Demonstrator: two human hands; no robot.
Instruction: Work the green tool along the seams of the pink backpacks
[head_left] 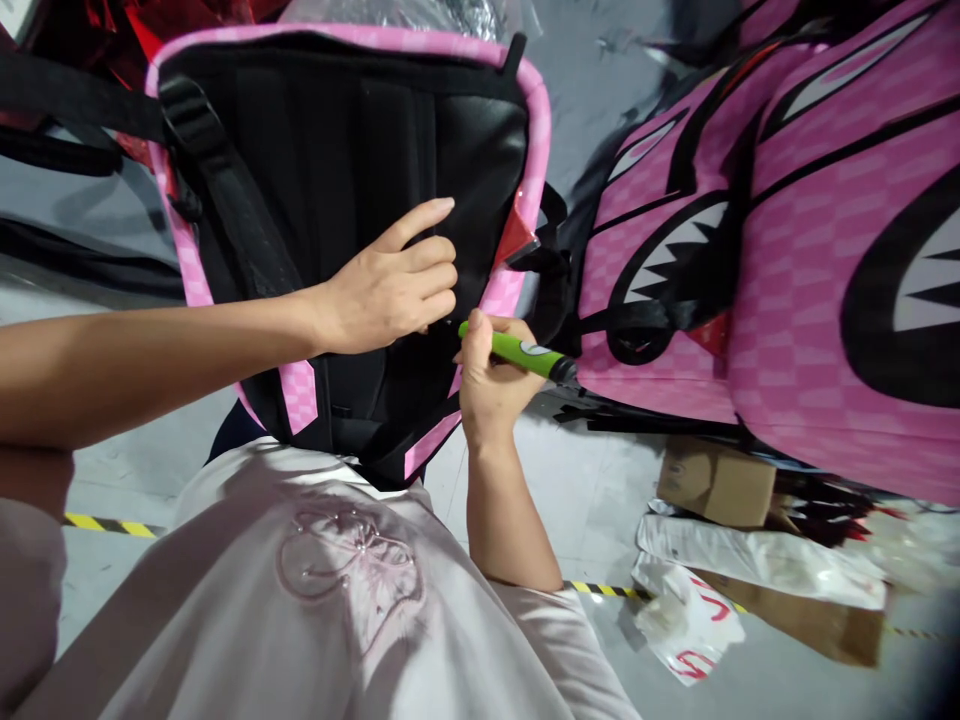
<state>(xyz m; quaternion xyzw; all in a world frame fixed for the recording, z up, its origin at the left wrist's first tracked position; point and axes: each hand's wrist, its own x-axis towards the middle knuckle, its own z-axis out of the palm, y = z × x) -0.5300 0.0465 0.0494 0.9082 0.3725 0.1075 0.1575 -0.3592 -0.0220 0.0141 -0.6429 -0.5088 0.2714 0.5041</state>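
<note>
Holding green tool in right hand, mid-frame, presumably for control. Resting half-curled left hand over backpack, probably for steadying; cannot tell whether gripping.

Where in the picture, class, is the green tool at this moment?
In the head view, the green tool is just right of centre, held in the right hand by the backpack's lower right edge.

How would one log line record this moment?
left hand: over rounded pink-trimmed black backpack | right hand: holding green-and-black cylindrical tool
</note>
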